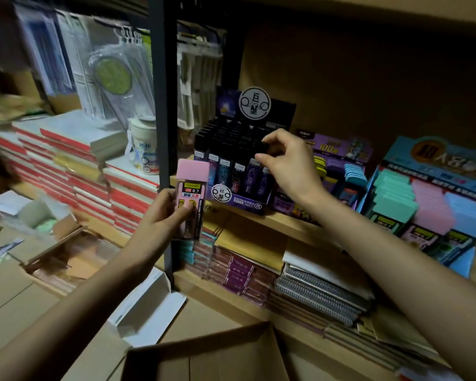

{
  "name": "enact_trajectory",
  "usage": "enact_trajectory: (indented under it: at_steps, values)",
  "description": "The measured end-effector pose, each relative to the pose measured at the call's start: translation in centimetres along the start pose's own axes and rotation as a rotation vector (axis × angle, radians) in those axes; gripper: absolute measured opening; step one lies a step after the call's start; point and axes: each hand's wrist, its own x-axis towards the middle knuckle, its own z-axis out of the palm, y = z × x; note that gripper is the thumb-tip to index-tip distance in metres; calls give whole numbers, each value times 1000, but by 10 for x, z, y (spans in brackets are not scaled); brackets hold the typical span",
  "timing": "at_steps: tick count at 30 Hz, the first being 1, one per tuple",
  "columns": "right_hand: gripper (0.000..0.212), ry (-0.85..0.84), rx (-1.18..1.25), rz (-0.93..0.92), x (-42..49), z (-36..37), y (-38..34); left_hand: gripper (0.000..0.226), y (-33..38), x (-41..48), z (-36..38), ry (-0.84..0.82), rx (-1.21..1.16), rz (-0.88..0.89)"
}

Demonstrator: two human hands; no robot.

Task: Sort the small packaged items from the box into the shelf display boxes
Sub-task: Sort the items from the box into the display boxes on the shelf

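a pink lead case [190, 199] marked 0.7 stood upright in the left hand [160, 215], while the right hand [289, 163] pinched a small black pack [265, 147] over the dark purple display box [239, 200] full of upright dark packs. further right on the shelf [259, 220] sat a light blue display box [434, 171] of teal, pink and blue packs. the brown cardboard box [204, 353] lay open below.
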Motion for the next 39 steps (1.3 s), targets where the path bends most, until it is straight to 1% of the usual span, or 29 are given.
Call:
enact_trajectory:
  at_steps: [3,6,8,11,13,16,20,22,23,24,26,28,30,34,36,39]
  values:
    - [17,-28,-53,-32,0,4,2,32,2,2,-3,-5,-10,-3]
    - [19,-48,-53,-12,4,4,4,21,1,4,-7,12,-18,-7]
    - [20,-63,-31,33,6,6,8,16,0,6,-8,26,-25,-11]
    - [20,-62,-6,83,3,12,14,16,-2,8,-9,33,-35,-17]
    - [22,-38,-43,69,1,18,16,17,-3,8,-6,26,-31,-16]
    - [28,-18,-218,-2,1,21,14,18,-2,9,0,1,-20,-13]
    - [31,-96,-604,-158,5,13,0,21,1,9,9,-36,-29,-2]
    - [35,-91,-708,-190,5,7,-5,23,3,8,13,-54,-38,6]
    - [37,-84,-706,-190,2,2,-6,23,5,8,15,-67,-44,10]
    - [38,-82,-650,-184,-1,-3,-6,21,7,8,18,-78,-50,15]
    - [38,-93,-417,-133,-11,-14,-4,18,10,9,24,-101,-56,28]
    - [31,-84,-242,-73,-20,-23,2,16,12,9,31,-115,-52,39]
    - [25,-89,-221,-56,-26,-25,11,14,14,8,37,-120,-51,45]
    - [34,-137,-171,-73,-28,-14,16,15,15,7,41,-92,-62,41]
    - [39,-92,-100,-60,-27,-8,17,17,14,8,41,-70,-64,40]
    - [38,58,-74,-11,-30,-2,24,18,13,9,38,-58,-61,30]
